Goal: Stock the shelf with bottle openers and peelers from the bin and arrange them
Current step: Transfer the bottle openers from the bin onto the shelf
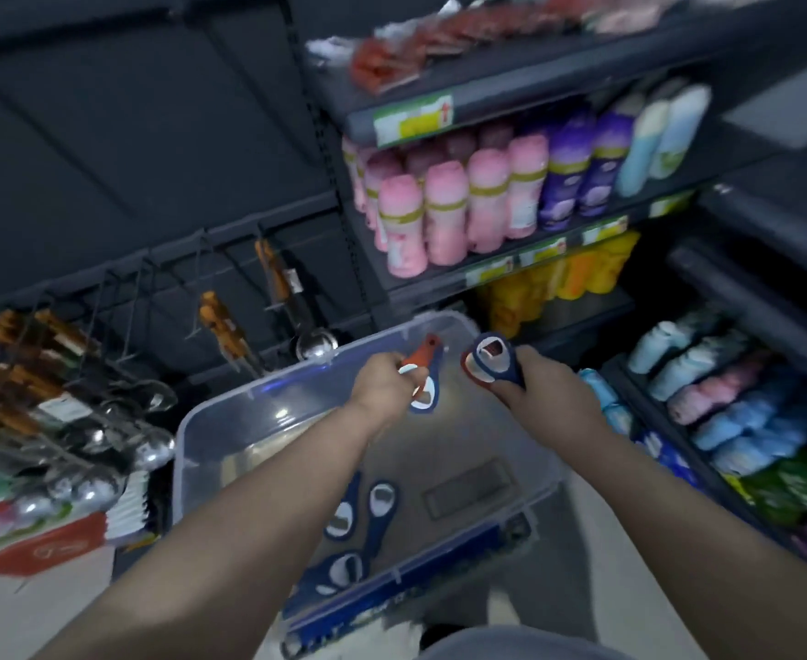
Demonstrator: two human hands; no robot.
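Observation:
A clear plastic bin (211, 421) stands below me, and several blue bottle openers (373, 512) lie on its floor. My left hand (382, 383) is raised over the bin and grips an orange-handled opener (423, 355) together with a blue one (427, 397). My right hand (534, 388) holds a blue opener (489, 354) and a red one (470, 369) by their handles, heads pointing up. On the left, dark peg hooks (125, 297) carry hanging utensils with wooden handles. The frame is blurred.
Shelves at the right hold pink bottles (444, 216), purple bottles (577, 164), yellow bottles (577, 273) and pale blue packs (744, 421). Ladles and spoons (106, 445) hang at the left above red and green packages (34, 540). A dark back panel fills the upper left.

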